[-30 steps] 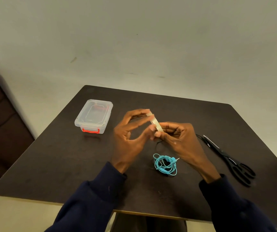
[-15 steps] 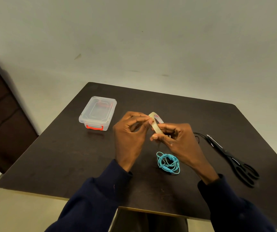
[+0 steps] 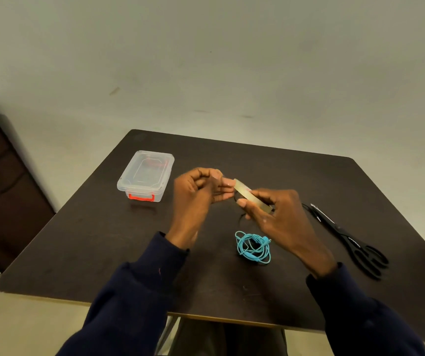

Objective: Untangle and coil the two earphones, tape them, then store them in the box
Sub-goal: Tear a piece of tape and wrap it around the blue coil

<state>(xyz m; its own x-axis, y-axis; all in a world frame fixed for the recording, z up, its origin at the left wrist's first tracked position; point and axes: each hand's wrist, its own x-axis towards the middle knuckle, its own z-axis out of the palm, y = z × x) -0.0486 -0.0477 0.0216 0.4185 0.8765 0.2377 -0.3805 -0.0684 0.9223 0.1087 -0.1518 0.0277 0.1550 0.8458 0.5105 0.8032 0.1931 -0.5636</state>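
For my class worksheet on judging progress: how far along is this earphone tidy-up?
Done: the blue earphones lie coiled on the table. In hand: the right hand holds the tape, the left hand at its edge. Left: no tape shows on the coil, the box is shut, the scissors lie aside; a second pair isn't clearly visible.

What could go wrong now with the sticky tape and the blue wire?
The left hand picks at the tape roll held in the right hand; a pulled strip might stick to fingers or itself. The blue earphone lies coiled, with no tape visible, near the right wrist; a nudge could loosen it. Both hands are busy, and the scissors lie off to the right.
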